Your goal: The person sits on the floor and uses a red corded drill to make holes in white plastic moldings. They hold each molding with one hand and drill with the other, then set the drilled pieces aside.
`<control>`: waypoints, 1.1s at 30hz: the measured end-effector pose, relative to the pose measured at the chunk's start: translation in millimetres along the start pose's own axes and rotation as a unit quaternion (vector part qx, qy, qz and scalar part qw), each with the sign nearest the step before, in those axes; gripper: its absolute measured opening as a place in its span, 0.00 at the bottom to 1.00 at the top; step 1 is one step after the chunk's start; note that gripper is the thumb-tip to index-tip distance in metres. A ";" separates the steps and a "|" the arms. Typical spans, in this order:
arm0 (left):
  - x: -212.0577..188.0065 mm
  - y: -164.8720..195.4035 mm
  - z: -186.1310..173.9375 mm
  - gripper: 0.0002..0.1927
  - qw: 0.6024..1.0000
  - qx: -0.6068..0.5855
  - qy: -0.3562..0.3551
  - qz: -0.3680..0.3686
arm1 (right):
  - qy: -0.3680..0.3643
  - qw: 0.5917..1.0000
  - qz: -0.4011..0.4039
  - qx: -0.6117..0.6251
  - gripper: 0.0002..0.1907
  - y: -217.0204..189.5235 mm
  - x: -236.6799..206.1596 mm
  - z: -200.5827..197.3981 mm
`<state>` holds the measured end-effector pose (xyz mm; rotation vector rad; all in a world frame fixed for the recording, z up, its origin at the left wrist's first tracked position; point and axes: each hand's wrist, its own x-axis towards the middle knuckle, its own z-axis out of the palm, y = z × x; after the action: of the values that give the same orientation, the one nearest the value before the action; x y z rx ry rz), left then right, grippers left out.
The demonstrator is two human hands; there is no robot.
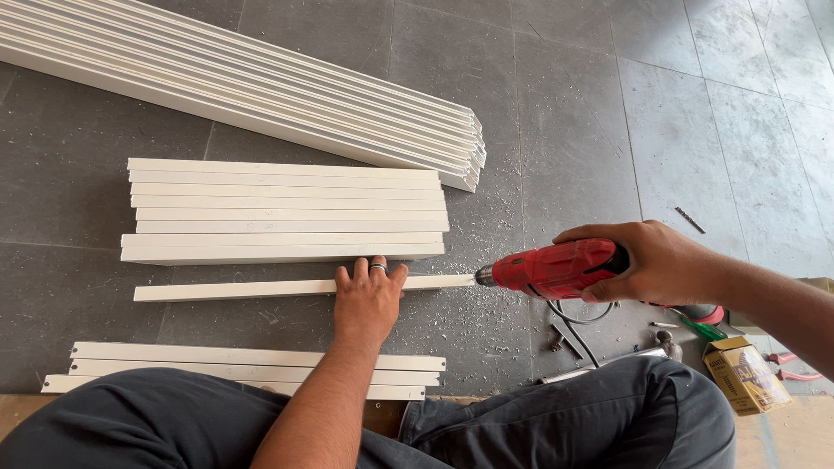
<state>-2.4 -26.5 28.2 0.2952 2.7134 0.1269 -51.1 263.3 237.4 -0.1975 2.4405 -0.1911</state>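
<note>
Person sits on grey tile floor (565, 104), dark trousers at the bottom of the view. Left hand (368, 300) lies flat, fingers spread, palm down on a single white strip (234, 289) lying alone on the floor, pressing near its right end; ring on one finger. Hand is open, not wrapped around the strip. Right hand (651, 260) is closed around the grip of a red electric drill (556, 267), held horizontal, nose pointing left. Drill chuck sits right at the right end of the strip, touching or just about touching; bit itself too small to make out. Black cord hangs from under the drill.

Just above the single strip, a neat stack of short white strips (287, 213), close behind the left fingertips. Further up, a long bundle of white profiles (261, 82) runs diagonally, ends cut at an angle. Below the left forearm, another small pile of white strips (217, 365) near the knees. White shavings are scattered on the tiles around the drill. At right, a small yellow cardboard box (745, 375), a green-handled tool (702, 329) and loose screws beside the right knee
</note>
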 end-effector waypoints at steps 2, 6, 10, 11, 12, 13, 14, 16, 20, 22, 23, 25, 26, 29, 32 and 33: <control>-1.1 0.9 -1.7 0.24 1.000 -0.006 -0.006 -0.003 | -0.003 1.000 0.008 -0.003 0.45 -1.9 -1.0 -0.3; -2.8 1.3 -4.7 0.24 1.000 -0.004 -0.003 -0.004 | -0.022 0.998 0.054 -0.012 0.43 -10.6 -1.1 -5.9; -3.2 -0.7 -8.4 0.23 1.000 -0.004 0.022 0.007 | -0.039 0.999 -0.015 -0.031 0.41 -33.4 16.1 -21.0; -3.2 -1.6 -10.4 0.23 0.999 -0.005 0.040 0.014 | -0.046 0.996 -0.031 -0.068 0.41 -41.6 22.0 -25.5; -4.1 -3.0 -12.2 0.22 0.999 -0.001 0.044 0.016 | -0.053 0.992 -0.048 -0.103 0.41 -52.1 30.1 -28.9; -5.1 -3.4 -14.3 0.22 0.999 0.004 0.048 0.020 | -0.065 0.989 -0.067 -0.113 0.39 -62.7 37.2 -32.9; -6.2 -3.5 -16.3 0.21 0.998 0.008 0.052 0.024 | -0.077 0.986 -0.086 -0.124 0.37 -73.8 43.5 -36.4; -9.0 -3.2 -21.5 0.20 0.999 0.002 0.051 0.018 | -0.132 0.979 -0.011 -0.154 0.30 -95.3 52.9 -46.6; -17.3 0.0 -34.2 0.19 0.998 0.012 0.058 0.025 | -0.109 0.960 -0.072 -0.247 0.34 -132.4 51.2 -50.6; -21.2 3.2 -40.0 0.17 0.999 0.017 0.045 0.015 | -0.097 0.956 -0.079 -0.266 0.34 -145.9 45.3 -47.3; -22.2 4.9 -43.1 0.17 0.999 0.020 0.040 0.009 | -0.088 0.947 -0.096 -0.293 0.33 -151.3 42.5 -45.0; -24.3 7.8 -47.8 0.16 0.999 0.028 0.039 0.006 | -0.071 0.926 -0.131 -0.346 0.32 -158.6 37.6 -40.1; -25.1 9.0 -49.3 0.16 0.999 0.031 0.039 0.003 | -0.069 0.925 -0.135 -0.349 0.31 -160.2 36.0 -38.4; -25.5 11.4 -51.2 0.17 0.999 0.027 0.033 -0.006 | -0.068 0.920 -0.139 -0.359 0.30 -161.8 34.1 -36.2; -24.4 11.1 -49.5 0.19 0.999 0.035 0.036 -0.002 | -0.072 0.918 -0.133 -0.366 0.30 -161.5 34.9 -36.7; -23.7 10.4 -48.4 0.19 0.999 0.037 0.038 0.000 | -0.072 0.918 -0.137 -0.365 0.30 -161.4 35.3 -37.0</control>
<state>1.2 -23.9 82.9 0.3179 2.7988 0.0376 -86.7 101.9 274.1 -0.8495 2.2182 0.6094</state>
